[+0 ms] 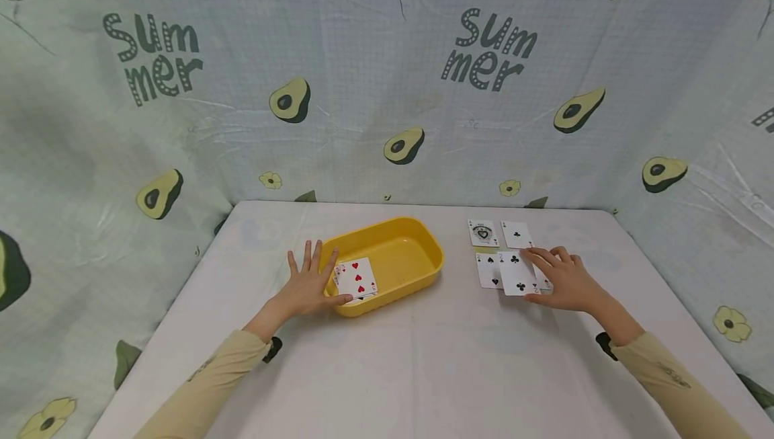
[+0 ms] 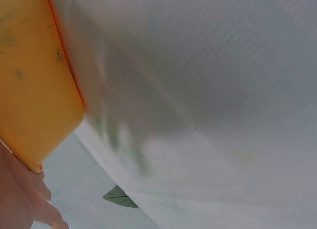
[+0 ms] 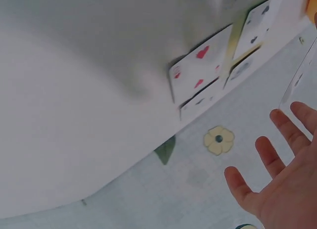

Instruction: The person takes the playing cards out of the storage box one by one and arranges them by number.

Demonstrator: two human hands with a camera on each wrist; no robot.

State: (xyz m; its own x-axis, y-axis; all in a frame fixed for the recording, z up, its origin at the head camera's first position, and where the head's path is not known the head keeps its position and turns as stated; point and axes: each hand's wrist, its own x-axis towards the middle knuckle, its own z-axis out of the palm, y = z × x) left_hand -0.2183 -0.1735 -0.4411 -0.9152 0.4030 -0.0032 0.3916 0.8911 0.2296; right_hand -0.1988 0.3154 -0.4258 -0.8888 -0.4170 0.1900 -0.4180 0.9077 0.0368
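My right hand (image 1: 565, 282) pinches a two of clubs (image 1: 516, 273) by its right edge, above the cards on the table. In the head view this card overlaps a two of spades (image 1: 486, 271) and mostly hides a red card, seen in the right wrist view as a two of hearts (image 3: 200, 63). My left hand (image 1: 306, 286) rests at the left end of a yellow tray (image 1: 417, 261), fingers spread, its thumb at the lower edge of the cards inside. A three of hearts (image 1: 355, 277) lies on top there, with a black-suited card partly showing beneath.
Behind the held card lie an ace with a large ornate emblem (image 1: 484, 232) and an ace of clubs (image 1: 517, 234). A yellow strip (image 1: 486, 249) shows between the card rows. The white-covered table (image 1: 387, 372) meets an avocado-print cloth (image 1: 338, 156) at the back and sides.
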